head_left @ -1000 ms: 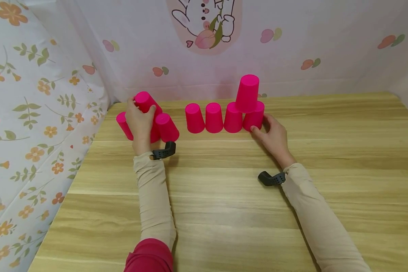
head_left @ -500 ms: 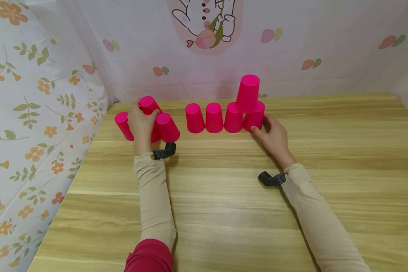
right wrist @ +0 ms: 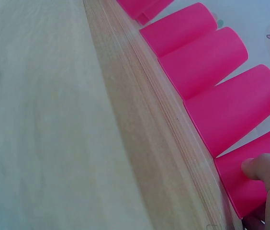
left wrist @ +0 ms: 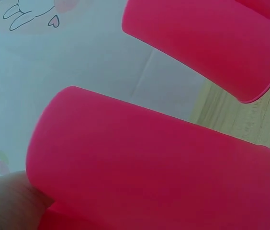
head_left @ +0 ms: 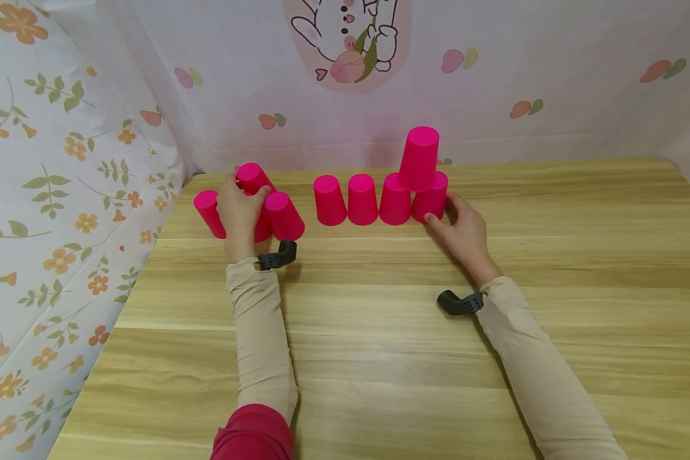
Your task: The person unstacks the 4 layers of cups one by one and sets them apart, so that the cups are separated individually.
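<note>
Upside-down bright pink cups stand along the back of the table. At the left group, my left hand [head_left: 238, 207] holds a pink cup [head_left: 252, 174] between thumb and fingers, with its top showing. Two more stand beside that hand: a left cup [head_left: 208, 207] and a right cup [head_left: 284, 217], which fills much of the left wrist view. The hand hides part of this group. My right hand [head_left: 462, 230] grips the end cup [head_left: 431, 201] of the row low on its sides, its thumb [right wrist: 254, 167] on the front. An upper cup [head_left: 420, 160] sits across the row's two rightmost cups.
The row continues left with a cup [head_left: 395, 201], another cup [head_left: 362, 201] and a last cup [head_left: 329, 201], a gap from the left group. A patterned cloth [head_left: 207, 51] hangs behind the wooden table [head_left: 368, 358]. Black wrist cameras sit on both arms.
My left hand has lowered its cup slightly and shifted it a little right; the leftmost cup has shifted slightly left. In the last half second little differs. The right hand stays put.
</note>
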A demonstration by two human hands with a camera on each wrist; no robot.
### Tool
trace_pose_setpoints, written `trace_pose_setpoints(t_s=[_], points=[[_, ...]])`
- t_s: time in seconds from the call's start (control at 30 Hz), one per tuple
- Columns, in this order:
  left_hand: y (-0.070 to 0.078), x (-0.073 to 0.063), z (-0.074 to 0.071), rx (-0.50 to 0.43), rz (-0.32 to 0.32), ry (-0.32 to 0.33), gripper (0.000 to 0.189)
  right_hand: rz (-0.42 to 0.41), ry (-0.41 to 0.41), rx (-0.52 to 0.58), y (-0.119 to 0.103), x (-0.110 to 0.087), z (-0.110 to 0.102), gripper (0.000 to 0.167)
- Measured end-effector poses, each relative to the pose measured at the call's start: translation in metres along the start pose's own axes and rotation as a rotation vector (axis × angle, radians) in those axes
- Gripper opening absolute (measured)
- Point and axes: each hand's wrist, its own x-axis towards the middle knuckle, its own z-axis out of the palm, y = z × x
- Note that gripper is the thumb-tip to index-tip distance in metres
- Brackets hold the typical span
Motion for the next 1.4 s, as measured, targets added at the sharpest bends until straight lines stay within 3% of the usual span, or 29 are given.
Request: trace_pose_setpoints(t_s=[0.2,0.5,0.77,1.23,1.4], points=[[0.001,0.000,-0.002,0.003,0.010,-0.045,0.058,0.008,0.000,-0.011,0.001,0.000,-0.001,0.056],[0.003,-0.001,-0.003,-0.035,0.007,-0.047,0.058,-0.006,0.000,0.000,0.002,0.000,-0.001,0.056],[0.009,0.000,-0.004,-0.066,0.045,0.017,0.053,-0.016,0.002,-0.003,0.002,0.001,-0.001,0.056],[0.012,0.000,-0.007,-0.087,0.071,0.051,0.049,-0.012,-0.005,-0.010,0.003,0.000,0.000,0.057],[0.014,-0.001,-0.008,-0.119,0.100,0.098,0.046,-0.012,-0.006,-0.002,0.003,0.000,0.000,0.057]])
